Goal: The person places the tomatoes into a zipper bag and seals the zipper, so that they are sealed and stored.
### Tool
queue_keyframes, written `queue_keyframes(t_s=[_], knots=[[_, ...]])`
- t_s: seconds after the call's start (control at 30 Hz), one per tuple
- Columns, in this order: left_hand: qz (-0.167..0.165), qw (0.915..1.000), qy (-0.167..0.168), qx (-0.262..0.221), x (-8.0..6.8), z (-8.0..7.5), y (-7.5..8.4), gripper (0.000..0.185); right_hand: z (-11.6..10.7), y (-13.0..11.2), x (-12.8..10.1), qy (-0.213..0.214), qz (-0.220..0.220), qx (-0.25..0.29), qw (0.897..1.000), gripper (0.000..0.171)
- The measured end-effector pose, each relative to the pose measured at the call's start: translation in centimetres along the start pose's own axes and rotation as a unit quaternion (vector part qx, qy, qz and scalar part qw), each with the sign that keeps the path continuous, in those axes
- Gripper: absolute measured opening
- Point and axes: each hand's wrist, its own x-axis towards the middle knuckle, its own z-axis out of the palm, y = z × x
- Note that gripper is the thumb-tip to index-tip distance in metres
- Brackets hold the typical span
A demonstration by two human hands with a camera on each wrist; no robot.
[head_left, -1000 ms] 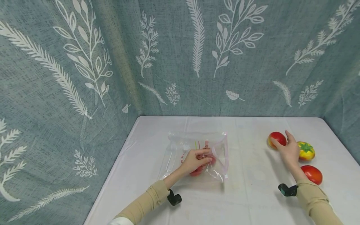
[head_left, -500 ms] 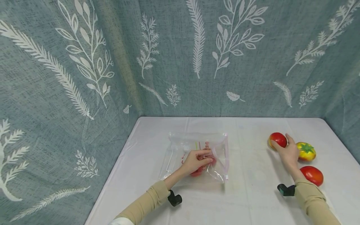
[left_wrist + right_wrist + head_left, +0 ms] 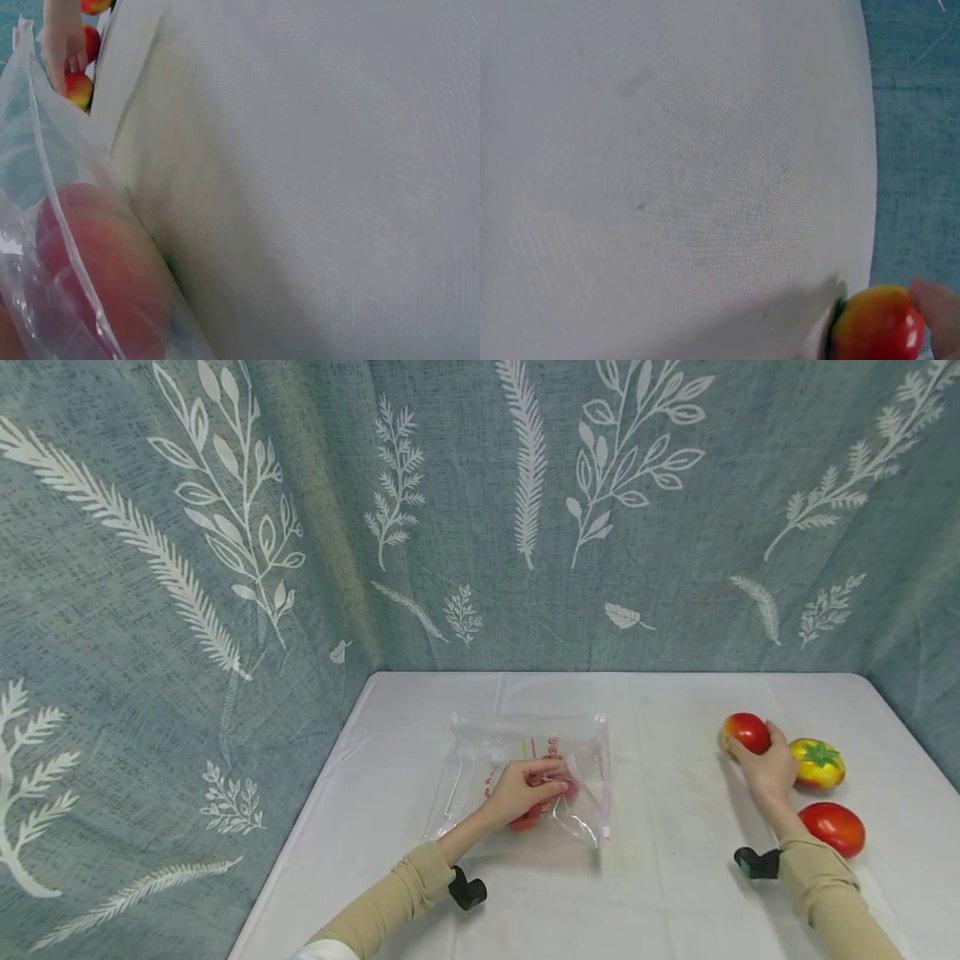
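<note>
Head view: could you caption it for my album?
Left hand holds a clear bag containing reddish fruit; right hand grips a red-and-yellow fruit over a white table.

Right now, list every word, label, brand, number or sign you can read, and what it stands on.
Plastic bag: red lettering, too small and blurred to quote, partly covered by the left hand.
Same bag: pale patch, too blurred to read.
Nothing else shows text.
</note>
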Motion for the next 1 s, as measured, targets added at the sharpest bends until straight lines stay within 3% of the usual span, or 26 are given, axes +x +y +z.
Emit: queue_keyframes(t_s=[0.2, 0.67, 1.0], knots=[[-0.004, 0.9997, 0.004, 0.024, 0.1, 0.0, -0.2, 0.042, 0.3, 0.0, 0.0, 0.016, 0.003, -0.002, 1.000, 0.069], [0.006, 0.9999, -0.001, 0.013, 0.3, 0.0, -0.4, 0.041, 0.4, 0.0, -0.3, 0.031, 0.013, 0.015, 0.999, 0.067], [0.006, 0.9999, -0.007, 0.008, 0.0, -0.2, -0.1, 0.042, 0.1, -0.4, -0.9, 0.038, -0.004, 0.038, 0.999, 0.068]])
